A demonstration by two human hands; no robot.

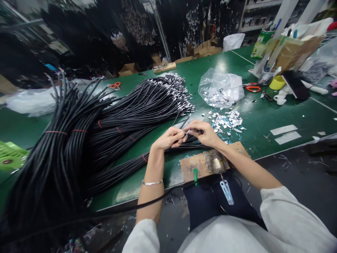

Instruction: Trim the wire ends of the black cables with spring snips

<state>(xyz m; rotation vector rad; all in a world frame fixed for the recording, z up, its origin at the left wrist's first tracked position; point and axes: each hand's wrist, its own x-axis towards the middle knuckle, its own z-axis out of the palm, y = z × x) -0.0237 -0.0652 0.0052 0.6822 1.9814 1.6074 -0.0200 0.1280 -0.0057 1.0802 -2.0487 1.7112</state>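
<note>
Glossy green workbench [259, 121] over a dark grey floor [297, 175], shelving [255, 5] behind.

Can read no word, brand, number or sign anywhere. Comes nearest to lettering on the green container [260, 45] at the upper right: shows a printed wrap in green with pale patches, too small and blurred to spell out. Cannot make out any writing on the two pale strips [283, 130] lying flat on the green table [271, 114], nor on the brown holder [292, 56] near the container. Finds nothing legible on the clear bag [221, 86] or on the cardboard boxes [207, 50] beyond the table. Likewise cannot decipher any mark on the light green item [10, 151] at the left edge.
</note>
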